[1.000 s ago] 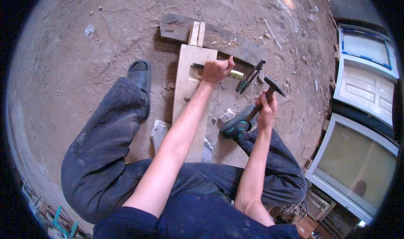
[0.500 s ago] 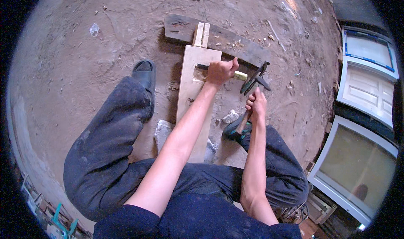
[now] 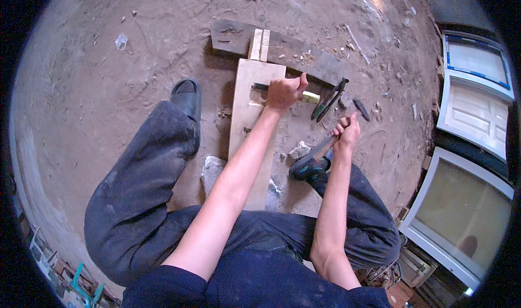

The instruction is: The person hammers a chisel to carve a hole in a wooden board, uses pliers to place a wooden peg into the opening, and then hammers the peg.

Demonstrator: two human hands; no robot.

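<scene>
My left hand [image 3: 285,95] is wrapped round a chisel [image 3: 311,97]; the end of its yellow-green handle sticks out to the right of my fist. Its dark blade reaches left into a shallow cut recess [image 3: 256,97] in a pale wooden board [image 3: 243,118]. To the right of the board, my right hand [image 3: 346,133] grips a hammer [image 3: 362,110] by its wooden handle. The hammer's dark head is apart from the chisel. Between the chisel and the hammer, dark pincers or pliers [image 3: 329,100] lie near the plank's end.
The board's far end, with two pale tenon-like strips [image 3: 259,45], rests at a weathered plank [image 3: 304,53] strewn with wood chips. Whitish blocks [image 3: 213,172] lie under and beside the board. Framed panels [image 3: 461,210] lean at the right. My feet in dark footwear [image 3: 186,99] flank the board.
My right hand has swung the hammer to the right, away from the chisel handle, uncovering the pincers. My left hand and the chisel stay in place.
</scene>
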